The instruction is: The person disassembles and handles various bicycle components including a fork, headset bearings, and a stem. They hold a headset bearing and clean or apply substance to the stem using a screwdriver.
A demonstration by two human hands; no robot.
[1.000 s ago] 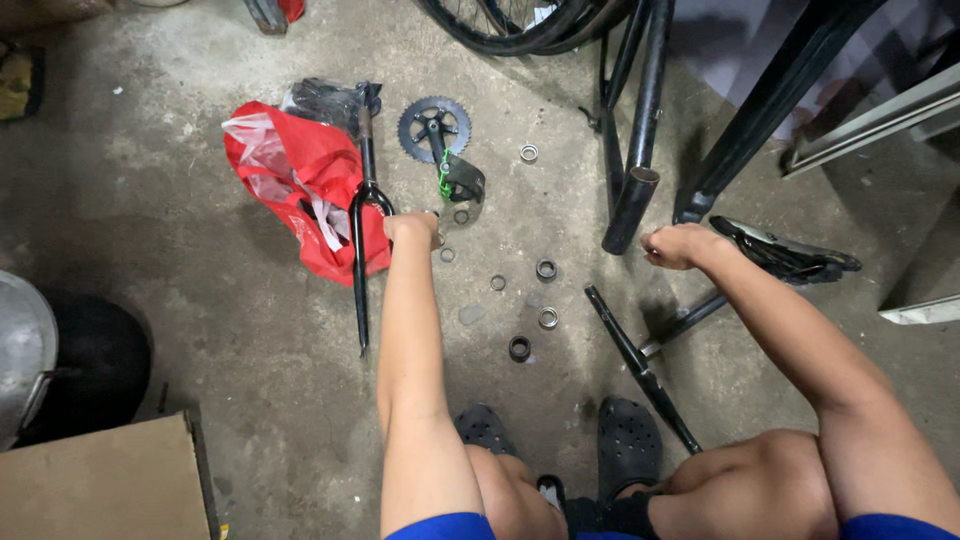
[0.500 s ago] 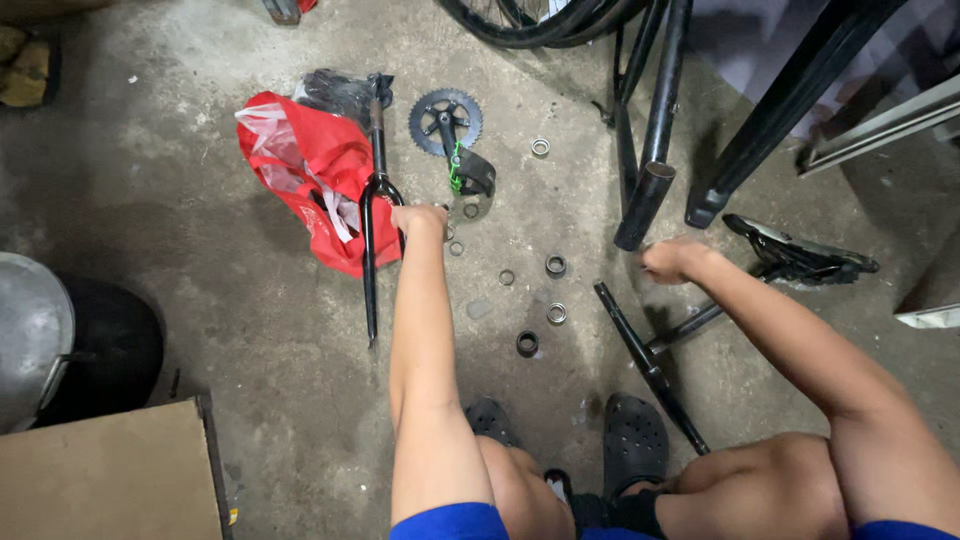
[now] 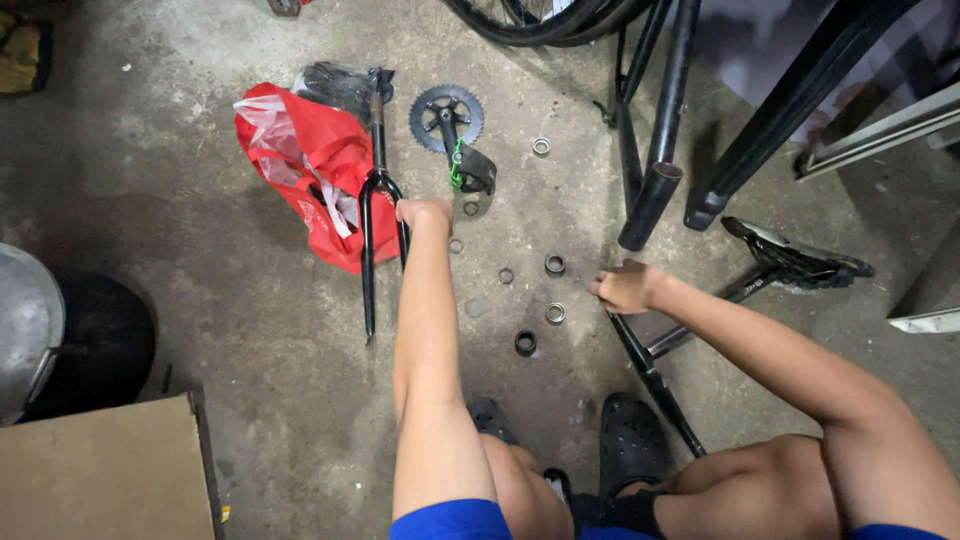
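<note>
A black bicycle fork (image 3: 371,215) lies on the concrete floor, its steerer pointing away from me. My left hand (image 3: 425,213) is closed around the fork's right leg, just below the crown. My right hand (image 3: 625,288) is curled over the upper end of a black bar (image 3: 648,372) that runs along the floor toward my feet. Between my hands lie several small metal rings and bearings, among them a black one (image 3: 525,343) and a silver one (image 3: 555,312). A chainring with crank arm (image 3: 447,115) and a green pedal (image 3: 468,166) lie beyond my left hand.
A red plastic bag (image 3: 305,170) lies under the fork's left side. A black saddle on its post (image 3: 795,255) rests at right, with black frame tubes (image 3: 650,195) and a wheel (image 3: 540,20) behind. A cardboard box (image 3: 100,475) and a metal pot (image 3: 25,330) are at left.
My right hand has moved left and nearer to me, from beside the saddle to the end of the black bar. My left hand has stayed on the fork.
</note>
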